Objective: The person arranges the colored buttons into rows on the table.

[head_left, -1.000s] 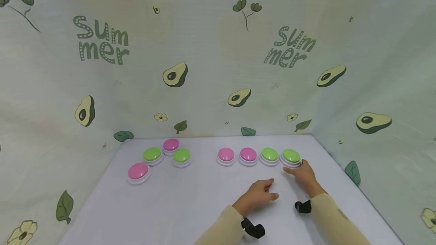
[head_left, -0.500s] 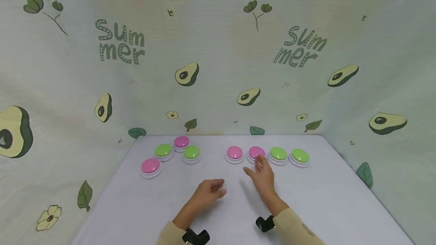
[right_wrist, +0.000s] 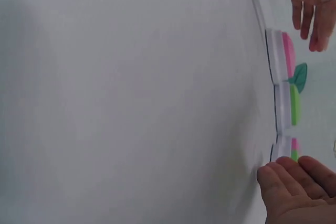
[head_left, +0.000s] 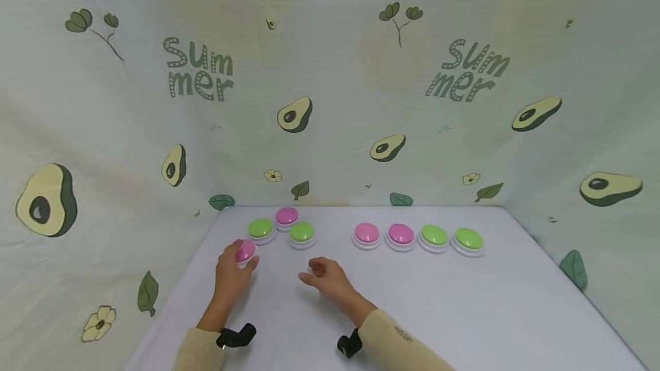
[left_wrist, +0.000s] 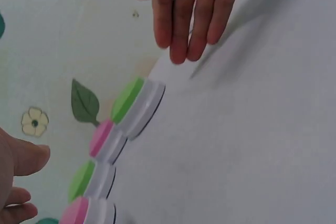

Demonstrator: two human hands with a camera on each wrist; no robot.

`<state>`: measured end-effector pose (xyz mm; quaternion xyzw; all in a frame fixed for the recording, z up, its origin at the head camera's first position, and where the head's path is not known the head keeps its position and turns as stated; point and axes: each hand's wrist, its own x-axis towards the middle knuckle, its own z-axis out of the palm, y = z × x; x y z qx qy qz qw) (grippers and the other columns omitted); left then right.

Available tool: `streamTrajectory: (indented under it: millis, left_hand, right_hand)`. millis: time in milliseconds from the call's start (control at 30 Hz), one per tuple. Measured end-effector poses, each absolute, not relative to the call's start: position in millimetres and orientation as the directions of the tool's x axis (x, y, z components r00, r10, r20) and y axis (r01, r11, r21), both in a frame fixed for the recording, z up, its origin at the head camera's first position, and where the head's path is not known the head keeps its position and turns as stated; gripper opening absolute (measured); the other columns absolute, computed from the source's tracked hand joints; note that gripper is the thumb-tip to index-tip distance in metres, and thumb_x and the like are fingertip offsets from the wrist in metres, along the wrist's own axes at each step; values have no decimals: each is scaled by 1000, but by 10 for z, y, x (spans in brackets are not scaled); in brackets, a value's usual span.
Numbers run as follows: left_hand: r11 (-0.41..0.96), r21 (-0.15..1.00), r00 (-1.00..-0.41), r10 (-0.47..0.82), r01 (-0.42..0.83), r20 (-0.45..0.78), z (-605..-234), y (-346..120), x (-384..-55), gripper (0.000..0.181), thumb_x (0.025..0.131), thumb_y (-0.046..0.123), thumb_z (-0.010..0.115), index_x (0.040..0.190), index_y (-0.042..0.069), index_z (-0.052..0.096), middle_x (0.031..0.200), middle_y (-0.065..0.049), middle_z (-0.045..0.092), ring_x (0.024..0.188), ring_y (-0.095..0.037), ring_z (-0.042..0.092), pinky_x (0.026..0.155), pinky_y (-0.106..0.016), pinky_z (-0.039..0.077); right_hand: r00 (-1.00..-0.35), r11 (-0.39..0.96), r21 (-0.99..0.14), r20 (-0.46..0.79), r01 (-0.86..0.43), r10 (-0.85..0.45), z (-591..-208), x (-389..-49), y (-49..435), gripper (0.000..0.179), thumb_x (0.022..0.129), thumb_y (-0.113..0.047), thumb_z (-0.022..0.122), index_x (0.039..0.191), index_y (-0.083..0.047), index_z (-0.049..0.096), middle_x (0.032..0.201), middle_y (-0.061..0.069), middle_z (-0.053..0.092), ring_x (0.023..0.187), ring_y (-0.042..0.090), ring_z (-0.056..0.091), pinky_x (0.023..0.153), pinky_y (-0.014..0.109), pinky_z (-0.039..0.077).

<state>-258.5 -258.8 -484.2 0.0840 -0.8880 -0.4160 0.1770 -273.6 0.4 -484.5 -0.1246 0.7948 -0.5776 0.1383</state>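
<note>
On the white table (head_left: 438, 314), at the left, stand two pink and two green dome push buttons on white bases. My left hand (head_left: 230, 273) is over the front pink button (head_left: 244, 251), fingers and thumb spread to either side of its dome and partly covering it. Seen from the right wrist, that hand (right_wrist: 314, 3) hovers just above the pink button (right_wrist: 287, 56). Holding nothing, my right hand (head_left: 332, 283) is above the table in front of the near-right green button (head_left: 302, 232) of this group, fingers loosely bent.
Toward the right stands a row of push buttons: a pink one (head_left: 366, 233), a second pink (head_left: 401, 235), a green one (head_left: 434, 235) and another green (head_left: 468, 239). A patterned cloth (head_left: 330, 73) hangs behind and along both sides.
Both hands have moved left, away from the right-hand row. The left has reached over the front pink button. The head view has turned slightly left; the buttons keep their places.
</note>
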Motion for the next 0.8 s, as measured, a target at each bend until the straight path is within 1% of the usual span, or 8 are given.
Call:
streamTrajectory:
  millis: [67,200,267,367,467,567,700,800]
  left_hand:
    - [656,754,-926,-302,-29,227,-4879,-2717,-2671,71,93,9,73,148,-19,39,150,-41,42,140,-58,38,119,-67,34]
    - [663,739,-947,-299,-116,119,-4981,-2933,-2796,83,92,15,73,151,-22,27,153,-45,33,143,-60,33,121,-68,30]
    - [659,738,-955,-288,-145,70,-5004,-3013,-2818,85,93,19,73,152,-21,26,155,-45,32,144,-60,32,121,-67,29]
    - [653,741,-964,-264,-157,28,-5040,-3104,-2823,85,95,22,73,154,-19,28,156,-43,32,146,-58,32,122,-66,30]
    - [640,752,-969,-247,-156,9,-5046,-3147,-2812,84,96,22,75,155,-16,29,156,-41,35,146,-56,33,122,-64,31]
    - [627,766,-975,-224,-144,0,-5045,-3158,-2811,82,95,19,77,155,-14,32,155,-38,40,144,-53,40,119,-62,37]
    - [609,785,-982,-188,-113,4,-5053,-3140,-2815,75,92,15,81,152,-11,43,147,-36,51,135,-50,51,114,-59,46]
    - [599,795,-986,-165,-95,7,-5062,-3128,-2811,70,90,11,83,149,-7,50,144,-32,56,132,-47,55,112,-57,49]
  right_hand:
    - [-928,290,-957,-88,-23,-363,-4844,-2732,-90,59,97,-29,79,139,6,59,138,20,64,133,40,58,107,51,55]
    - [-922,279,-960,-98,-12,-375,-4861,-2697,-241,58,96,-29,79,138,6,60,138,20,64,135,41,56,109,53,53]
    - [-916,276,-961,-95,-18,-390,-4864,-2678,-301,59,96,-27,79,140,7,59,141,22,62,137,42,55,111,53,51]
    - [-908,268,-963,-106,-7,-405,-4865,-2657,-363,61,96,-27,79,142,7,57,145,23,59,140,42,52,114,54,47]
    - [-903,250,-968,-108,1,-416,-4842,-2650,-404,63,97,-27,78,144,7,55,148,23,57,142,42,51,115,54,46]
    - [-899,235,-972,-99,-5,-427,-4822,-2657,-431,63,97,-26,78,145,8,54,149,24,56,142,43,50,115,54,46]
    - [-900,218,-976,-91,-5,-426,-4827,-2673,-467,64,96,-23,80,145,9,53,150,25,55,142,43,49,115,53,47]
    - [-908,226,-974,-89,-7,-410,-4857,-2687,-510,64,95,-21,81,145,8,54,150,25,56,142,43,50,114,51,47]
